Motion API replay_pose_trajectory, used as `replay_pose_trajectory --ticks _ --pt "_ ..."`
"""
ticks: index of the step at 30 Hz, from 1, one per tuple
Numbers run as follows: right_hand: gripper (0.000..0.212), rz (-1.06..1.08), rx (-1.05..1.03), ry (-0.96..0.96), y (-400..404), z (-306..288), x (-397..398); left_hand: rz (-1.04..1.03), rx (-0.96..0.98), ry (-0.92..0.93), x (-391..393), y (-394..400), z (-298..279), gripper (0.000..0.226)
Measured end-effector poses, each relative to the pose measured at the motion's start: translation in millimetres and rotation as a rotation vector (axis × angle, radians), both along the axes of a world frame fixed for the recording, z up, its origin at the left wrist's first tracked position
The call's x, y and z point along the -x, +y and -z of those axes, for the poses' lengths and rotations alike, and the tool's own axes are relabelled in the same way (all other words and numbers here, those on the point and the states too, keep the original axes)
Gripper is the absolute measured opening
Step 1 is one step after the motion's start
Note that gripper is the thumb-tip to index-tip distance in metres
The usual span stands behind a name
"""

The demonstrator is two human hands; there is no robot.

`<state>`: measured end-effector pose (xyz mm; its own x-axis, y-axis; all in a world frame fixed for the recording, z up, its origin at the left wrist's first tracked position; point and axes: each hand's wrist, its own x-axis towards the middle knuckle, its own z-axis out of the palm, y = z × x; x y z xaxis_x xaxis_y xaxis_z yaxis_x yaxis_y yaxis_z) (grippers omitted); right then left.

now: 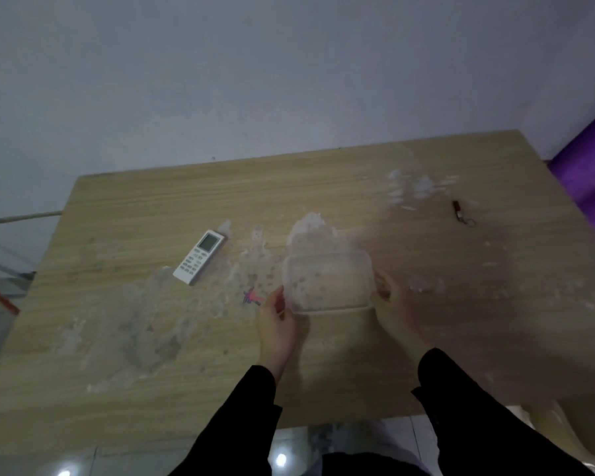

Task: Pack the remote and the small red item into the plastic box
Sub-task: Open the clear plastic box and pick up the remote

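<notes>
A clear plastic box [327, 283] sits on the wooden table [152, 207] near its middle. My left hand [276, 321] grips the box's left edge and my right hand [392, 304] grips its right edge. A white remote [200, 256] with a small screen lies flat to the left of the box, apart from both hands. A small dark red item [457, 207] with a metal ring lies far off at the back right of the table. I cannot tell whether the box has a lid on.
White scuffed patches mark the table top. A small red and blue mark [252, 297] lies just left of my left hand. A grey wall rises behind the table. Something purple [588, 173] stands at the right. Tiled floor shows below the front edge.
</notes>
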<state>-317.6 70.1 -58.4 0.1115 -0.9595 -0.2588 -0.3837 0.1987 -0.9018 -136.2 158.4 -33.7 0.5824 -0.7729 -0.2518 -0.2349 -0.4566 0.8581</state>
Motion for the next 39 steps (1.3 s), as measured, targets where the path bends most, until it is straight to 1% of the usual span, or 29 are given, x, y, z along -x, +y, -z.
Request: replay_pose_trajectory --ticks 3,7,10,12,14,16,18,19,22,26,29,32,35,37,39 --pt "0.046 0.015 -0.013 -0.004 4.4 5.3 0.3 -0.005 0.001 0.012 -2.1 5.8 6.9 0.037" --pt "0.044 0.029 -0.017 -0.033 7.5 5.7 -4.5 -0.005 -0.042 0.025 -11.0 7.4 15.5 0.040" --pt "0.040 0.046 -0.021 -0.034 9.2 7.2 -4.1 -0.026 -0.021 0.036 -23.6 3.1 11.5 0.037" --pt "0.038 0.044 -0.014 -0.055 9.9 10.2 -1.6 -0.058 -0.016 -0.019 -40.8 -2.5 2.7 0.033" --pt "0.036 0.053 -0.014 -0.075 10.9 13.5 -2.4 -0.074 -0.028 -0.126 -69.1 -8.1 -6.5 0.032" --pt "0.033 0.069 -0.001 -0.059 12.6 13.4 -1.7 -0.021 -0.062 -0.322 -99.3 -14.5 -9.5 0.034" --pt "0.029 0.063 0.025 -0.034 13.1 14.9 -4.0 0.038 -0.150 -0.534 -130.1 -19.9 -6.8 0.036" --pt "0.028 0.059 0.041 -0.024 13.6 15.5 -4.3 0.050 -0.192 -0.596 -143.2 -22.0 -3.1 0.040" --pt "0.027 0.071 0.039 -0.030 12.8 16.9 -5.7 0.078 -0.325 -0.645 -166.1 -26.5 1.9 0.051" --pt "0.027 0.066 0.005 -0.047 9.0 21.2 -3.7 0.106 -0.386 -0.649 -177.3 -30.6 0.5 0.038" --pt "0.026 0.069 0.009 -0.049 8.7 19.6 -3.2 0.048 -0.390 -0.576 -182.5 -35.8 0.9 0.033" --pt "0.028 0.082 -0.001 -0.033 10.5 16.9 -3.2 0.052 -0.304 -0.514 -172.1 -37.6 -0.7 0.030" --pt "0.031 0.082 -0.021 -0.025 12.1 16.0 -2.3 0.121 -0.142 -0.511 -141.8 -35.1 -11.3 0.028" --pt "0.032 0.087 -0.038 -0.043 13.1 14.0 -2.0 0.224 -0.021 -0.497 -111.5 -33.3 -21.4 0.035" --pt "0.029 0.093 -0.031 -0.053 13.5 10.2 -2.9 0.373 0.073 -0.463 -81.5 -31.8 -29.3 0.039"
